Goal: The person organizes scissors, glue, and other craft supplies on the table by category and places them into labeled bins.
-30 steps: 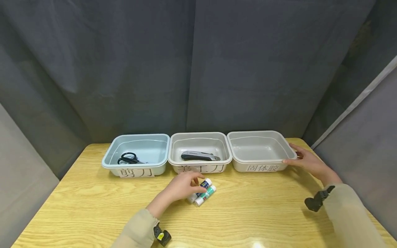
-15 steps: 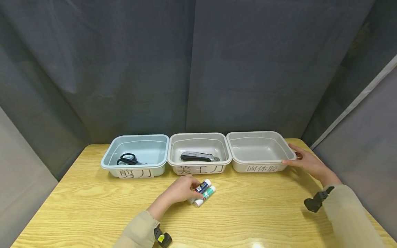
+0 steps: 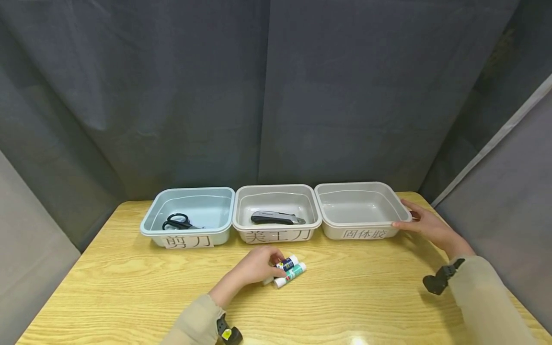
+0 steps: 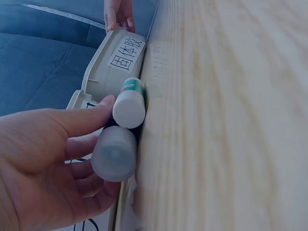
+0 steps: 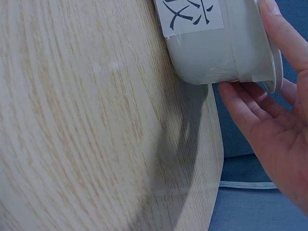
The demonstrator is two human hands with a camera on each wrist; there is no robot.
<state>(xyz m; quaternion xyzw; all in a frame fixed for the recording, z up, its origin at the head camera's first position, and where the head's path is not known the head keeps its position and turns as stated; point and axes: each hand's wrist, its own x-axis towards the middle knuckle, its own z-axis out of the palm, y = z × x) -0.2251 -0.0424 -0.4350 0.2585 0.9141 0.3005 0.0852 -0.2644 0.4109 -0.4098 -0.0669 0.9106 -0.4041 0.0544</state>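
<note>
In the head view my left hand [image 3: 256,266] holds two glue sticks on the wooden table, one navy glue stick [image 3: 288,263] and one green glue stick [image 3: 294,273], lying side by side. Up close in the left wrist view, the thumb presses by the green stick's white end [image 4: 129,109], and the fingers curl behind the other stick's translucent end [image 4: 114,154]. My right hand [image 3: 429,229] grips the right end of the right grey bin [image 3: 333,231]. From the right wrist, the thumb lies at the bin's rim [image 5: 276,72] and the fingers touch its end wall.
Left of that bin stands a middle grey bin [image 3: 316,218] with a utility knife [image 3: 276,217] inside. A light blue bin [image 3: 148,225] at the left contains black-handled scissors [image 3: 178,221]. All three bear paper labels. A dark curtain [image 3: 258,96] hangs behind the table.
My left hand has come down from above the glue sticks and taken hold of them. Both sticks have shifted slightly to the right. My right hand has stayed at the bin.
</note>
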